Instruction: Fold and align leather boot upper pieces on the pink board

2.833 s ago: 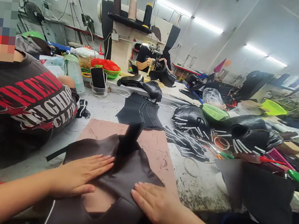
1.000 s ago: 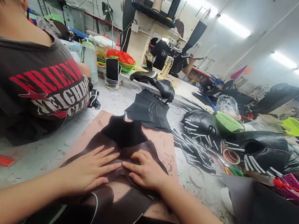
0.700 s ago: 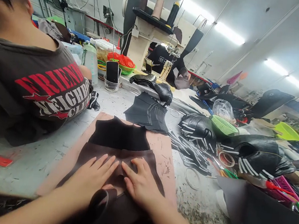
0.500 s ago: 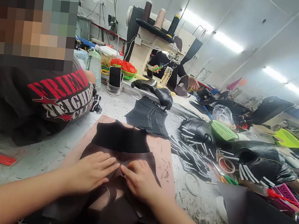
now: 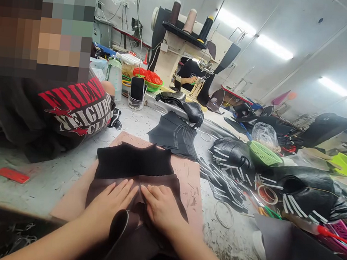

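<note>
Dark brown leather pieces lie on a pink board, with a black panel along their far edge. My left hand rests flat on the brown leather, fingers stretched out and pointing away. Close beside it, my right hand presses on the same leather with its fingers extended. A curled flap of brown leather rises by my left wrist. More of the leather hangs down between my forearms toward the table's near edge.
A person in a dark shirt sits at the left. Ahead are a phone, stacked dark pieces and a sewing machine. Black leather parts, a green basket and a tape ring lie right.
My left hand has shifted slightly and lies flatter on the leather. The black panel spreads wider to the left. The leather flap by my left wrist now stands curled up.
</note>
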Motion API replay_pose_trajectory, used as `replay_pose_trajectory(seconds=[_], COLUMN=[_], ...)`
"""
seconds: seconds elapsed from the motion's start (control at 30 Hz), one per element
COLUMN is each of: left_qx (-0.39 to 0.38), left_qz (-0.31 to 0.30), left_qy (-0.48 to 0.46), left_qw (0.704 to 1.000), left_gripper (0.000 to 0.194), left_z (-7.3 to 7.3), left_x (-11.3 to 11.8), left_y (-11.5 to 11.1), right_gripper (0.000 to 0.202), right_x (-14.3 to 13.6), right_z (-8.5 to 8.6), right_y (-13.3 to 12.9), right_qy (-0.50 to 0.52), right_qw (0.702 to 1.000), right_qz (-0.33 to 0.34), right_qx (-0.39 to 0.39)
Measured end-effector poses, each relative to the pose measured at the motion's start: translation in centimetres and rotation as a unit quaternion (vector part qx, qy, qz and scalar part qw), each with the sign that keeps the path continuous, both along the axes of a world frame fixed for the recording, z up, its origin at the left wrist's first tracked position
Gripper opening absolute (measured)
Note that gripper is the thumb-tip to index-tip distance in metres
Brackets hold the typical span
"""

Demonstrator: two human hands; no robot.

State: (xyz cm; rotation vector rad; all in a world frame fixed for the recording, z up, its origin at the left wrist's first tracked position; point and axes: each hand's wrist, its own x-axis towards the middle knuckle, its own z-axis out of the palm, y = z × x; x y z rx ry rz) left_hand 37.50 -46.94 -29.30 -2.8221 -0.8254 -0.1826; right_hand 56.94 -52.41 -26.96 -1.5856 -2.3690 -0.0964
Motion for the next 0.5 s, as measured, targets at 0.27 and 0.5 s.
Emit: replay_pose_trajectory(seconds=[0.27,0.5], left_qx=[0.043,0.062], left_qz=[0.024,-0.031], left_qy=[-0.018,-0.054], left_qw=[0.999,0.996], left_gripper=[0.034,0.044], left_z=[2.3,0.2], left_x=[2.0,1.0], left_y=[0.9,1.9], right_gripper=[0.044,0.04], right_x=[-0.4,0.0], right_z=[0.3,-0.5], right_y=[1.6,1.6], right_qy=[-0.027,0.017], right_qw=[0.997,0.997], right_qz=[-0.065,0.052], right_qx=[-0.011,0.062])
